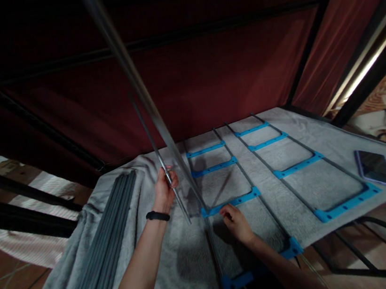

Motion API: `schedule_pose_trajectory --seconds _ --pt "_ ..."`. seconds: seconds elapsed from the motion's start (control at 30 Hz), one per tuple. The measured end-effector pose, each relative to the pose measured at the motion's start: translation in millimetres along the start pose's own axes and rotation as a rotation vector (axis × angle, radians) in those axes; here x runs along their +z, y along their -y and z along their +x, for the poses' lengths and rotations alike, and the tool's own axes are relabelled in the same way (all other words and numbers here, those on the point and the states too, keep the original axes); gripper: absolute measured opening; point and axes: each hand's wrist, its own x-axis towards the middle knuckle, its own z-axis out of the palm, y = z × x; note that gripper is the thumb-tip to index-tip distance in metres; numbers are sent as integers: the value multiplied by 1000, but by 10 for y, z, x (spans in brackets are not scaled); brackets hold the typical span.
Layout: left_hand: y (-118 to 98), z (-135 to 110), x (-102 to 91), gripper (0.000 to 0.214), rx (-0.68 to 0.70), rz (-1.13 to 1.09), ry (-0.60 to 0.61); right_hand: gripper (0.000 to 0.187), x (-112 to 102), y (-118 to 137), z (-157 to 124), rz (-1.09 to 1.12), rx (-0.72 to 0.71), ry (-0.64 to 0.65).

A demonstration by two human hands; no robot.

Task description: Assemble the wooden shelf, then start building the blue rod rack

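Note:
My left hand (165, 188) is closed around a thin metal rod (180, 204), which slants up and away above the blanket. My right hand (237, 224) has its fingers curled together at the edge of a blue crosspiece (241, 199); what they hold, if anything, is hidden. A thicker metal tube (155, 111) rises from the left end of that crosspiece toward the camera; I cannot tell whether it is seated in it. The crosspiece belongs to a ladder-like frame with grey side rods (241, 169). Nearest me is another blue crosspiece (246, 278), partly behind my right forearm.
A similar blue-and-grey frame (298, 164) lies to the right, beside a phone (374, 167). A bundle of grey tubes (103, 251) lies at the left on the grey blanket (186, 254). Dark red cloth (223, 79) and black bars (227, 24) stand behind.

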Motion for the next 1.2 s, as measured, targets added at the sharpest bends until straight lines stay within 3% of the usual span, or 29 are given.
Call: schedule_pose_trajectory --seconds 0.13,0.23,0.33,0.4,0.53,0.7,0.8,0.93,1.2 --pt "-84 -181 -257 28 -92 188 0 23 -4 -16 -3 7 0 2" --pt "-146 -463 -647 26 -68 591 -176 22 -6 -33 -12 5 5 8" --pt "-161 -873 -1144 18 -6 1200 -421 21 -7 -49 -23 -18 24 17" --pt "-133 -1181 -1449 21 -8 1511 -523 20 -9 -51 -27 -27 29 28" --pt "-27 -1706 -1822 33 -124 1742 -642 20 -20 -35 -29 -32 25 48" --pt "-41 -1906 -1871 38 -84 1830 -666 20 -29 -14 -34 -32 24 47" --pt "-166 -1832 -1869 38 -31 1971 -652 19 -25 -20 -37 -27 13 37" --pt "-275 -1706 -1938 35 -115 2131 -599 19 -12 -45 -34 -25 -8 19" --pt "-105 -1511 -2014 44 -232 2260 -533 18 1 -72 -29 -31 -33 3"
